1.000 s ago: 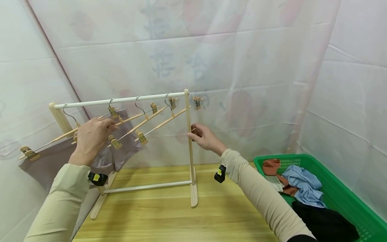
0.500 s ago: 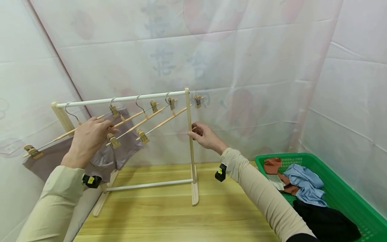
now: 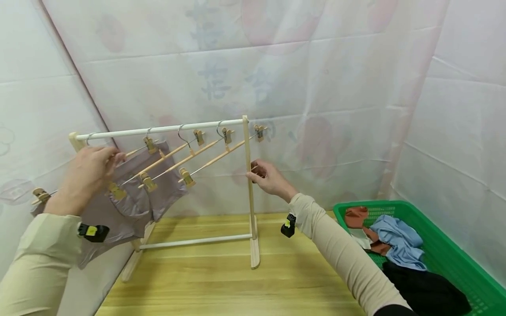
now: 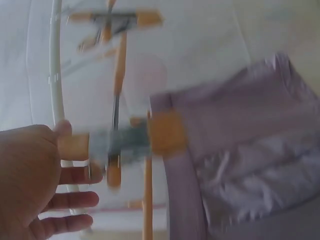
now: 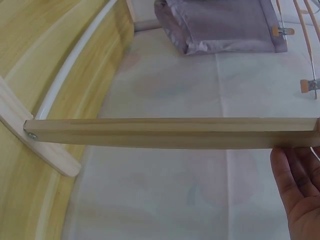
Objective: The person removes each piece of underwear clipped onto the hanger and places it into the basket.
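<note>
My left hand is at the left part of a small clothes rack. Its fingers look loosely extended beside the wooden clip of a bare hanger. In the left wrist view that clip is blurred and overlaps the thumb and fingers; contact is unclear. Mauve shorts hang clipped to the leftmost hanger, partly behind my left hand. My right hand holds the rack's right upright between thumb and fingers. In the right wrist view, fingers touch the upright, and the hand is partly cropped.
Other bare hangers with wooden clips hang from the white top bar. The rack stands on a wooden table. At right is a green basket with blue cloth, rust cloth and black cloth. Pale fabric walls surround the table.
My left hand has moved left from the hangers' middle, uncovering a bare hanger's lower clip and more of the shorts. My right hand stays on the upright.
</note>
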`<state>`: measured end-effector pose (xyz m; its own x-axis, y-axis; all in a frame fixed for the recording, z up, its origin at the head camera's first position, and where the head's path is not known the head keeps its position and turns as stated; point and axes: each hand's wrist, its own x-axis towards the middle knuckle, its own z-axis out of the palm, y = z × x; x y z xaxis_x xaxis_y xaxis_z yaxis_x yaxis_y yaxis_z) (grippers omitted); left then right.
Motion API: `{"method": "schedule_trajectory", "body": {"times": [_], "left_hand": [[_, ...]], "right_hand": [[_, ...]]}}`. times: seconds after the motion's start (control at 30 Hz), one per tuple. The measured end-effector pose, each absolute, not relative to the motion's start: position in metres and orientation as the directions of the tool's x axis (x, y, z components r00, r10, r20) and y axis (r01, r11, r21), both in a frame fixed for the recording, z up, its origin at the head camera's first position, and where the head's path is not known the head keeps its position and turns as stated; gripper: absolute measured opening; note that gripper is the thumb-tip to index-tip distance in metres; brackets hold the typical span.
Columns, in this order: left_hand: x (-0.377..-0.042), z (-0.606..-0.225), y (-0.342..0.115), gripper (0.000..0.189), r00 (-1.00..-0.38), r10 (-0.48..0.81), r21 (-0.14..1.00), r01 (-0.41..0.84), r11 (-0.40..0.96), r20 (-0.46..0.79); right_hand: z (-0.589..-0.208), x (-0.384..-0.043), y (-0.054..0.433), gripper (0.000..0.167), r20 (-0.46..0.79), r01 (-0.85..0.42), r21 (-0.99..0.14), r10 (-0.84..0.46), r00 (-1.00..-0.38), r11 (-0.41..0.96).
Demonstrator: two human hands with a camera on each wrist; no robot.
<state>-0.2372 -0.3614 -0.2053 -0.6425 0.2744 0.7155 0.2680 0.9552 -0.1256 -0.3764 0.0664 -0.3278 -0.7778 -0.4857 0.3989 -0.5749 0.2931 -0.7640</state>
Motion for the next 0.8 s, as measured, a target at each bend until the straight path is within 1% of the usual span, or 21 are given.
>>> {"method": "schedule_trajectory", "body": {"times": [0.07,0.17,0.3,0.43,0.53,0.63,0.8], "left_hand": [[-0.235,-0.202,-0.374,0.012,-0.68,0.236,-0.099,0.235,0.967,0.695],[-0.23,-0.199,-0.391,0.012,-0.738,0.177,-0.071,0.174,0.982,0.651],[-0.227,-0.201,-0.406,0.02,-0.783,0.127,-0.037,0.132,0.991,0.608],[-0.229,-0.202,-0.418,0.024,-0.83,0.093,-0.032,0.09,0.995,0.551],[-0.233,-0.207,-0.425,0.024,-0.834,0.108,-0.042,0.102,0.994,0.54],[-0.237,-0.214,-0.43,0.026,-0.814,0.132,-0.033,0.137,0.99,0.565],[-0.243,-0.223,-0.432,0.024,-0.782,0.178,-0.037,0.195,0.98,0.598]], "right_hand": [[-0.329,-0.377,0.065,0.036,0.402,-0.582,-0.759,-0.494,-0.771,0.292],[-0.33,-0.377,0.064,0.033,0.402,-0.585,-0.757,-0.498,-0.768,0.291],[-0.332,-0.378,0.064,0.029,0.401,-0.576,-0.766,-0.486,-0.776,0.287],[-0.334,-0.379,0.064,0.034,0.403,-0.578,-0.762,-0.483,-0.777,0.293],[-0.334,-0.379,0.064,0.034,0.407,-0.579,-0.762,-0.481,-0.776,0.29],[-0.332,-0.378,0.065,0.032,0.408,-0.576,-0.764,-0.474,-0.78,0.29],[-0.331,-0.377,0.066,0.028,0.408,-0.57,-0.766,-0.461,-0.788,0.298]]}}
